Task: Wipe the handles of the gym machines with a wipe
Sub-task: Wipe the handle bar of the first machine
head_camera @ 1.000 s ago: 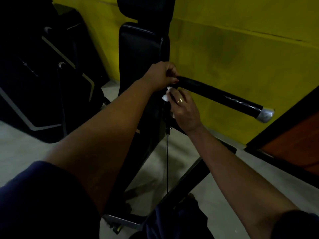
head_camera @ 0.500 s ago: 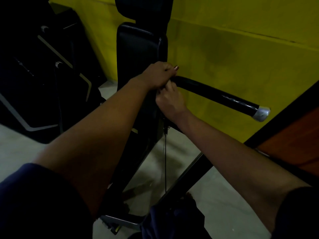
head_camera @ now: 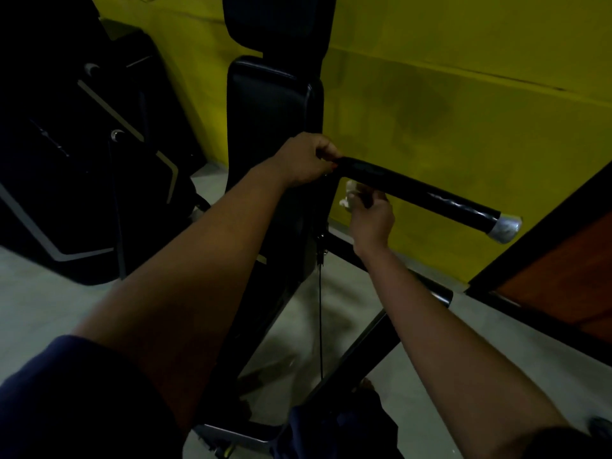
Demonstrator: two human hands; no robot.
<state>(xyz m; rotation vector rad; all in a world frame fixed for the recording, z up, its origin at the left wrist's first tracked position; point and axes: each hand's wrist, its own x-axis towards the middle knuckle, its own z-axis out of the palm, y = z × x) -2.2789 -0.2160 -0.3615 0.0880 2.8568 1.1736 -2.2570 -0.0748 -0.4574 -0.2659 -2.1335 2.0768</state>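
Observation:
A black padded handle (head_camera: 420, 193) with a silver end cap (head_camera: 505, 227) sticks out to the right from the gym machine. My left hand (head_camera: 306, 159) grips the handle's inner end, fingers curled round it. Just below the handle, my right hand (head_camera: 372, 217) holds a crumpled white wipe (head_camera: 349, 193) against its underside, close to my left hand.
The machine's black backrest pad (head_camera: 268, 104) stands upright behind my left hand. A thin cable (head_camera: 320, 309) hangs down beneath it. Black frame bars (head_camera: 357, 352) cross the grey floor. A yellow wall (head_camera: 463, 111) is behind; another dark machine (head_camera: 82, 160) stands at left.
My right hand has slid right along the underside of the handle, away from my left hand, and the white wipe shows again. My left hand keeps its grip.

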